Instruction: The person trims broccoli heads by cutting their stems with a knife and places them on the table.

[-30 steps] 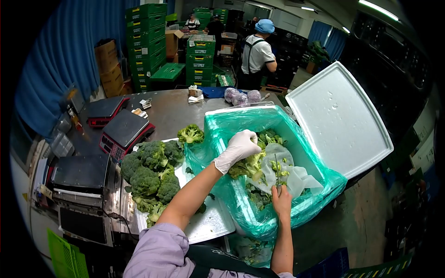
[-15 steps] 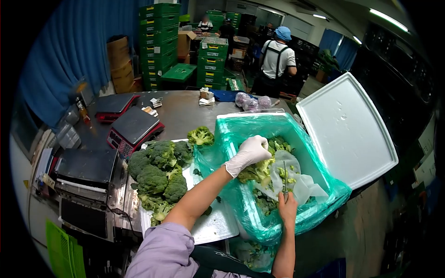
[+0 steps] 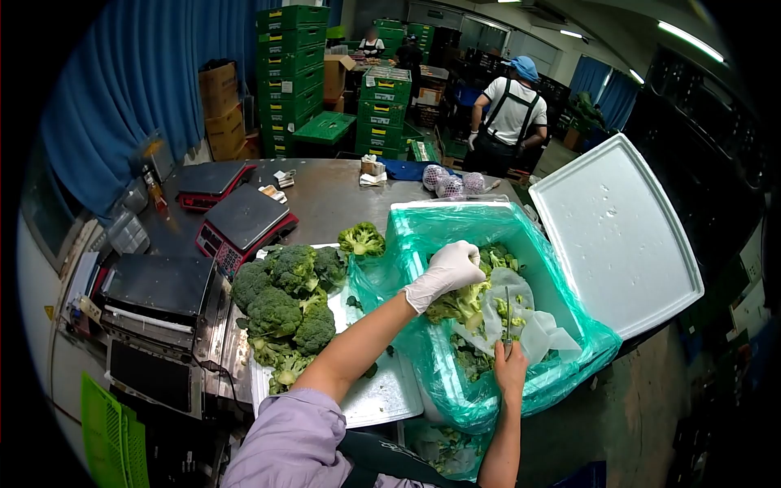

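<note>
Broccoli (image 3: 455,305) sits within the lined box (image 3: 451,398). Left hand (image 3: 454,267): grip curled around the broccoli. Right hand (image 3: 511,370): grip closed on the knife (image 3: 508,324). Trimming appears to be in hand; the next cut calls for a steady hold.

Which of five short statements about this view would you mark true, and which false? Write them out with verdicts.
1. The left hand wears a white glove. True.
2. The right hand is gloved too. False: it is bare and holds a knife.
3. Green plastic hangs over the rim of the white box. True.
4. The white lid covers the box. False: it is off the box, to its right in the view.
5. The broccoli pile lies left of the box. True.
</note>
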`<state>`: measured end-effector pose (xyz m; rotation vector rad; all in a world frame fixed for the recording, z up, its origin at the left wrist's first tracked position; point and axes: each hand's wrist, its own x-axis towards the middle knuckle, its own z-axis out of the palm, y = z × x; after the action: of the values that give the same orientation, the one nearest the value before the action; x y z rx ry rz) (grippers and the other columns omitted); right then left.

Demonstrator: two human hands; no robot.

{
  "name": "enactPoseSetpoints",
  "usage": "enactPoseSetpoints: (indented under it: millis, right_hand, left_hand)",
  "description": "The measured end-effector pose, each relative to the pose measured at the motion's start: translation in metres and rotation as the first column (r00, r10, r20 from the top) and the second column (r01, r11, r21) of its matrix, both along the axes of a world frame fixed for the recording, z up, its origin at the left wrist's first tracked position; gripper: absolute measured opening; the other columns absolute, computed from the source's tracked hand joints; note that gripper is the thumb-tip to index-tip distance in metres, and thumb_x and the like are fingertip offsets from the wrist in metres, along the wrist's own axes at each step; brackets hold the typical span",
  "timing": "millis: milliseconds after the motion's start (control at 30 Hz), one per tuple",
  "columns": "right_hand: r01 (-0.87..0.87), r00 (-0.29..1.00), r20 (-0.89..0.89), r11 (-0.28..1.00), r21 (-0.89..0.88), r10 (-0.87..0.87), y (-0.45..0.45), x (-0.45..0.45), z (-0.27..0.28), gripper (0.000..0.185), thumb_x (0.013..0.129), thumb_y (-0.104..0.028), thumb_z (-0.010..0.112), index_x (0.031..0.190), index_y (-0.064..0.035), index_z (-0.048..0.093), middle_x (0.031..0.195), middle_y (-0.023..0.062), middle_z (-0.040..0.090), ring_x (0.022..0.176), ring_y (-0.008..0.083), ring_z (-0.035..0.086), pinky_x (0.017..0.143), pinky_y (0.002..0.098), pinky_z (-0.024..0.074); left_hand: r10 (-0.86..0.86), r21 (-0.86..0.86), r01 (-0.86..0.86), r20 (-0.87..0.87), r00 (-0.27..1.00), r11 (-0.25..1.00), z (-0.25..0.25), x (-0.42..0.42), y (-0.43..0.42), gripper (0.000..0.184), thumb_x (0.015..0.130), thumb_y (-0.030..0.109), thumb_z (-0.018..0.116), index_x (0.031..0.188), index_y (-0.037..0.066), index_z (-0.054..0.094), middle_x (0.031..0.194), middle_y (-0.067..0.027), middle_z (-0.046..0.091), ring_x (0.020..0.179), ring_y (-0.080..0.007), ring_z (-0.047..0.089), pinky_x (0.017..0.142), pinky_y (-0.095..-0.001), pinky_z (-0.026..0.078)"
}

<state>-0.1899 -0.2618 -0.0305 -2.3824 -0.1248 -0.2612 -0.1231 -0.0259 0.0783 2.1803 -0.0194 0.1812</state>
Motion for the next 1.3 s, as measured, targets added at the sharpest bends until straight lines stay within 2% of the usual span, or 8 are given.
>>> enactPoseSetpoints:
  millis: [200, 267, 467, 700, 800, 867, 1300]
  right_hand:
    - [0.005, 1.0, -0.028, 1.0, 0.001, -0.005, 0.0008, -0.0008, 0.0028, 0.031, 0.087, -0.029, 0.058, 0.085, 0.0008, 0.05, 0.079, 0.0284, 0.06, 0.077, 0.0497, 0.055, 0.063, 0.0537, 0.0432]
    - [0.01, 1.0, -0.023, 1.0, -0.007, -0.011, 0.0, 0.0003, 0.0004, 0.031, 0.087, -0.029, 0.058, 0.085, 0.0009, 0.05, 0.079, 0.0283, 0.06, 0.077, 0.0497, 0.055, 0.063, 0.0536, 0.0433]
    - [0.004, 1.0, 0.003, 1.0, -0.008, -0.004, 0.0008, -0.0013, 0.0027, 0.031, 0.087, -0.029, 0.058, 0.084, 0.0012, 0.051, 0.078, 0.0282, 0.06, 0.077, 0.0497, 0.055, 0.063, 0.0534, 0.0431]
    - [0.001, 1.0, -0.021, 1.0, 0.021, 0.0, 0.0012, -0.0013, 0.0029, 0.031, 0.087, -0.028, 0.058, 0.083, 0.0014, 0.05, 0.077, 0.0279, 0.06, 0.075, 0.049, 0.056, 0.061, 0.053, 0.0427]
    - [-0.009, 1.0, -0.001, 1.0, 0.019, 0.009, 0.0013, -0.0013, 0.0029, 0.031, 0.087, -0.028, 0.058, 0.083, 0.0015, 0.05, 0.076, 0.028, 0.06, 0.074, 0.0491, 0.055, 0.061, 0.0529, 0.0428]
    - [-0.006, 1.0, 0.002, 1.0, 0.004, 0.006, 0.0002, -0.0001, 0.0, 0.031, 0.087, -0.028, 0.058, 0.083, 0.0015, 0.05, 0.076, 0.028, 0.06, 0.074, 0.0491, 0.056, 0.061, 0.0528, 0.0431]
    - [-0.012, 1.0, -0.014, 1.0, -0.008, 0.012, -0.0009, 0.0005, -0.0003, 0.032, 0.087, -0.03, 0.057, 0.085, 0.0011, 0.05, 0.078, 0.0288, 0.06, 0.075, 0.0499, 0.055, 0.062, 0.0539, 0.0432]
  left_hand:
    - [-0.002, 0.0, 0.002, -0.019, 1.0, 1.0, 0.0001, -0.0006, -0.0004, 0.022, 0.056, 0.022, 0.067, 0.068, 0.007, 0.056, 0.077, -0.0108, 0.061, 0.075, -0.029, 0.06, 0.067, -0.0359, 0.048]
    - [0.024, 0.008, -0.025, 0.051, 0.998, 1.0, -0.0025, -0.0001, -0.0013, 0.021, 0.056, 0.022, 0.067, 0.067, 0.007, 0.056, 0.074, -0.0107, 0.061, 0.072, -0.0289, 0.06, 0.065, -0.0357, 0.048]
    - [0.01, 0.011, -0.01, 0.042, 0.999, 1.0, -0.0012, -0.0002, -0.0018, 0.019, 0.056, 0.02, 0.066, 0.066, 0.007, 0.057, 0.07, -0.0107, 0.062, 0.069, -0.0288, 0.06, 0.063, -0.0356, 0.048]
    - [0.014, 0.011, -0.015, 0.028, 0.999, 1.0, -0.0021, 0.0009, -0.0023, 0.019, 0.056, 0.021, 0.067, 0.065, 0.007, 0.057, 0.07, -0.0105, 0.062, 0.069, -0.0285, 0.06, 0.063, -0.0356, 0.048]
    - [0.029, 0.014, -0.03, 0.075, 0.997, 0.999, -0.0023, 0.0004, -0.0029, 0.019, 0.056, 0.021, 0.067, 0.065, 0.007, 0.056, 0.07, -0.0102, 0.061, 0.07, -0.0285, 0.06, 0.063, -0.0357, 0.048]
    - [0.013, 0.014, -0.014, 0.029, 0.999, 1.0, 0.0, -0.0005, -0.0029, 0.02, 0.056, 0.021, 0.067, 0.065, 0.007, 0.056, 0.071, -0.01, 0.061, 0.071, -0.0286, 0.06, 0.063, -0.0358, 0.048]
    - [0.013, 0.043, -0.013, -0.005, 1.0, 0.999, 0.0015, -0.0018, -0.0056, 0.022, 0.056, 0.023, 0.068, 0.069, 0.008, 0.058, 0.08, -0.0104, 0.062, 0.077, -0.0288, 0.061, 0.068, -0.0361, 0.049]
